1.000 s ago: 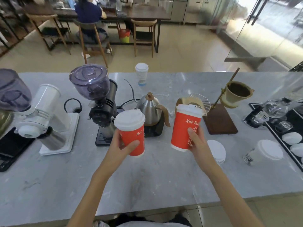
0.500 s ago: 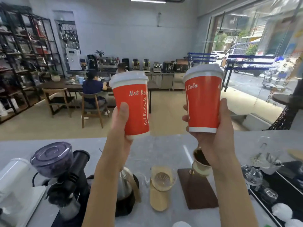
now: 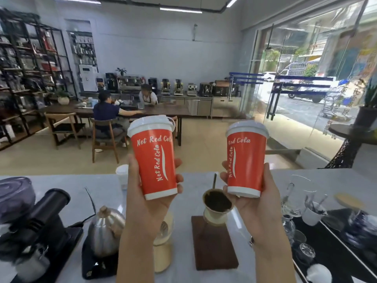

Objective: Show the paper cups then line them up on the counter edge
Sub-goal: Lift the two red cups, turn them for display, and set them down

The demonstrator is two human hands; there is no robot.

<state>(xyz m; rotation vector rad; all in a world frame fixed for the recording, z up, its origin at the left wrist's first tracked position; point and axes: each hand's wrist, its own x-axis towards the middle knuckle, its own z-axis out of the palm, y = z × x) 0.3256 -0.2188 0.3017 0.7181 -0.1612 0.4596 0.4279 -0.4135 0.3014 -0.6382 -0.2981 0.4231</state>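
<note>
Two red paper cups with white lids and white "Net Red Cola" lettering are held up in the air above the grey counter (image 3: 204, 274). My left hand (image 3: 146, 203) grips the left cup (image 3: 156, 160) from below and behind. The right cup (image 3: 245, 160) is gripped around its lower half by my right hand (image 3: 257, 203). Both cups are upright, side by side and apart, at about the same height. A third white-lidded cup (image 3: 122, 177) stands near the counter's far edge, partly hidden by my left hand.
On the counter below: a black grinder (image 3: 34, 217) at left, a steel kettle (image 3: 106, 229) on a black scale, a pour-over dripper (image 3: 216, 203) on a wooden stand, and glassware (image 3: 295, 201) on a black tray at right. Two people sit at a table beyond.
Both hands lifted the cups from just above the counter up in front of the camera. Since half a second ago the cups sit a little lower in view and have turned slightly.
</note>
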